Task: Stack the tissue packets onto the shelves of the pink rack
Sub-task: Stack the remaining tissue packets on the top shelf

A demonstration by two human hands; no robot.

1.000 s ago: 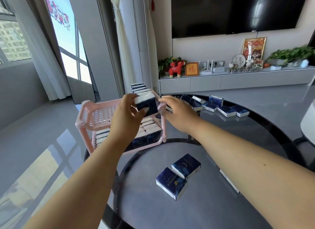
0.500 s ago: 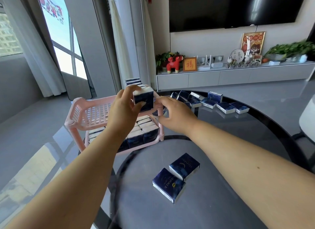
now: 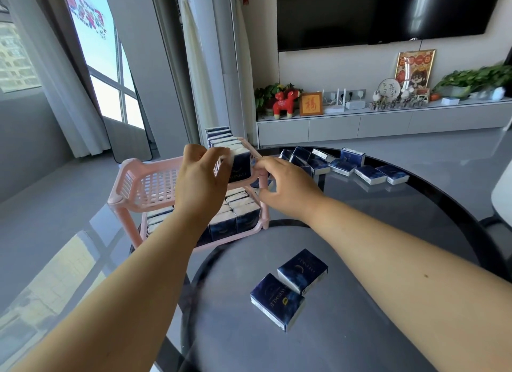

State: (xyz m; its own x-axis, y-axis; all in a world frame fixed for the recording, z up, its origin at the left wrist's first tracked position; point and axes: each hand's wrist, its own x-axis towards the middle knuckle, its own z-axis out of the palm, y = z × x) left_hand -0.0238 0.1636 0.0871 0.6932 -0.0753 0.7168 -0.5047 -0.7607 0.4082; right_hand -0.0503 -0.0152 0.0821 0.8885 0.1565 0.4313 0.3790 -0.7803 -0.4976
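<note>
Your pink rack (image 3: 144, 183) stands at the left edge of the round dark glass table (image 3: 388, 330), its lower shelf packed with upright tissue packets (image 3: 238, 219), and your left hand (image 3: 199, 186) hovers over the top shelf, thumb and fingers pinching the navy tissue packet (image 3: 240, 165) at the front of an upright row. Just to its right, your right hand (image 3: 285, 187) has fingers curled at the rack's front corner post; I cannot tell whether they grip it. Nearer you, 2 loose packets (image 3: 289, 287) lie touching on the table, and a row of spare packets (image 3: 357, 168) lies along its far right edge.
</note>
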